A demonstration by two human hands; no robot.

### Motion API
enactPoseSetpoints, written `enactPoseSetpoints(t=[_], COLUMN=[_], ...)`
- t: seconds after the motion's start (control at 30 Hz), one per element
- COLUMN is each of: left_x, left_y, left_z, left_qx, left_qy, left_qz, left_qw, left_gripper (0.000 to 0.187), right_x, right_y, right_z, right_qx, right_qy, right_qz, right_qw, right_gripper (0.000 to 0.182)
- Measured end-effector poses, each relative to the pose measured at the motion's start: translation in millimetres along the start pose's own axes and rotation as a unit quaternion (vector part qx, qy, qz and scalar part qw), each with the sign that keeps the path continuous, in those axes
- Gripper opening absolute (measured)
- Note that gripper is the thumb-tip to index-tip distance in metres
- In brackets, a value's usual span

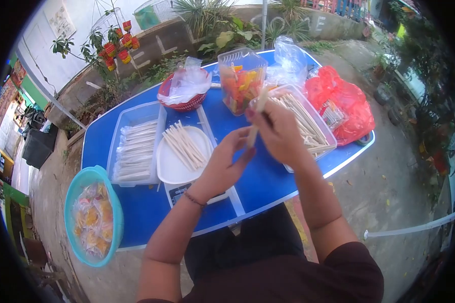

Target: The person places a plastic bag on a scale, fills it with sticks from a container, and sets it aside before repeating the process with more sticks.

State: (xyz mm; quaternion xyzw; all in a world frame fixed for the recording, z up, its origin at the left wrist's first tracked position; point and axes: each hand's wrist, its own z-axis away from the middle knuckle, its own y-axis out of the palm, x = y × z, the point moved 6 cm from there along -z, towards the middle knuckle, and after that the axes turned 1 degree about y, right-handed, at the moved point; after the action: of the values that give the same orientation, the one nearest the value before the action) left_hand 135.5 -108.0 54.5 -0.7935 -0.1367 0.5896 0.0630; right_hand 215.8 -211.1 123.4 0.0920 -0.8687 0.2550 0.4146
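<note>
My right hand (279, 129) is closed around a few pale sticks (261, 101), held upright and slightly tilted above the table. Against their lower end, my left hand (225, 164) pinches with thumb and fingers. Whether it is one thick stick or a small bundle is blurred. Below and left of my hands, a white tray (169, 169) on a kitchen scale (178, 193) carries a pile of similar sticks (183, 145). Beside my right forearm stands a clear plastic box (330, 145) full of loose sticks (302, 118).
At left, a clear tub (117, 129) holds plastic-wrapped stick packs (136, 151). A turquoise basin (117, 217) of wrapped snacks sits at the table's left edge. Behind are a red basket (187, 105) with plastic bags, a clear container (225, 96) with colourful packets, and a red bag (356, 111).
</note>
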Motion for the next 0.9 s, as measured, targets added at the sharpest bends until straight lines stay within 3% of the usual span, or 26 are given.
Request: enactPoseSetpoints(t=[0.13,0.23,0.33,0.47,0.6,0.77,0.9], left_x=[-4,0,9,6,-10,-2,12], left_y=[27,45,52,33,-1,-52,-100], left_z=[-22,-37,-40,-25,2,44,68], left_qx=[0.023,0.025,0.023,0.001,-0.071,-0.148,-0.233], left_qy=[0.002,-0.013,-0.032,-0.005,0.063,0.095,0.039], left_qz=[0.092,0.113,0.192,0.057,-0.104,-0.347,-0.458], left_qw=[0.995,0.993,0.981,0.998,0.990,0.921,0.857], left_gripper=[0.051,0.050,0.050,0.042,0.031,0.025,0.023], right_x=[11,-22,-54,-33,-22,-12,-10], right_y=[-64,-83,-83,-56,-1,74,128], right_z=[-12,-26,-22,-7,5,11,12], right_qx=[-0.073,-0.015,0.005,-0.003,0.015,0.090,0.155], right_qy=[-0.003,0.061,0.058,0.087,-0.008,-0.103,-0.140], right_qz=[0.267,0.399,0.517,0.337,0.246,0.159,0.152], right_qw=[0.961,0.915,0.854,0.937,0.969,0.978,0.966], right_gripper=[0.023,0.026,0.030,0.029,0.015,0.009,0.017])
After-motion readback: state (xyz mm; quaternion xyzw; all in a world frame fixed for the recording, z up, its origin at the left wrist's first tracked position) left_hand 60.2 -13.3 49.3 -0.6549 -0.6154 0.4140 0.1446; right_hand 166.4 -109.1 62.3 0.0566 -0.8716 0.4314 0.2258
